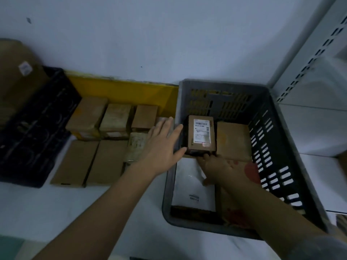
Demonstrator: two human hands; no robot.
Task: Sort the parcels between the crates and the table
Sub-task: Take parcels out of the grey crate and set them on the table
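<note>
A grey slotted crate [277,139] stands on the white table at the right. Inside it, my right hand [219,166] grips the near end of a small brown parcel with a white label [201,134], fingers curled under it. My left hand [163,143] is spread flat with straight fingers over the crate's left rim, its fingertips beside the parcel's left side. Also in the crate lie a white flat parcel [193,188], a plain brown box [232,139] and a carton with red print [242,199]. Several brown parcels [105,128] lie in rows on the table to the left.
A black crate [33,128] stands at the far left with a big cardboard box [16,76] behind it. A yellow tray [122,91] sits against the wall behind the parcel rows. White metal shelving [319,62] rises at the right. The white table [56,209] spreads in front.
</note>
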